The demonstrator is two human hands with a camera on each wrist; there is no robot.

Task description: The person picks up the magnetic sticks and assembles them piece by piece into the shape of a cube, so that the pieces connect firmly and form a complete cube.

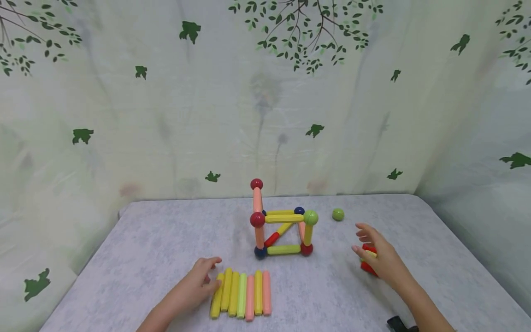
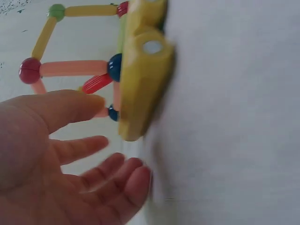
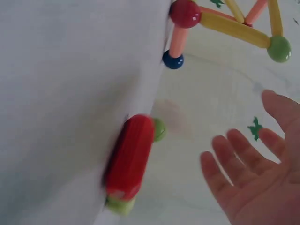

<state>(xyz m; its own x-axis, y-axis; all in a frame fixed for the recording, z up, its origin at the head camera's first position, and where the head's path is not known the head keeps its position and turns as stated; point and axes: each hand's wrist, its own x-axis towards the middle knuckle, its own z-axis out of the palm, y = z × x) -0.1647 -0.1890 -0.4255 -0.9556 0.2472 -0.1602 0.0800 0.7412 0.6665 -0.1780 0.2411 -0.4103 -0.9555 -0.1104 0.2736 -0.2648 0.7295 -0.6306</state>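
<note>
My left hand [image 1: 195, 287] hovers by the left end of a row of rods, its fingers loosely spread and holding nothing. The nearest one is a yellow rod [image 1: 216, 297], overlapped by the thumb in the head view; yellow, green and pink rods lie side by side with it. My right hand [image 1: 383, 260], fingers apart and holding nothing, is over a few red rods [image 3: 131, 157] at the right, partly hiding them in the head view. Between and beyond the hands stands a frame of rods and balls [image 1: 284, 250], with a red ball [image 1: 256, 184] atop its upright pink rod.
A loose green ball [image 1: 338, 214] lies right of the frame, near the table's back edge. A small black object [image 1: 397, 323] sits at the front right beside the right forearm. Behind the grey table [image 1: 166, 230] hangs a leaf-patterned curtain [image 1: 224, 115].
</note>
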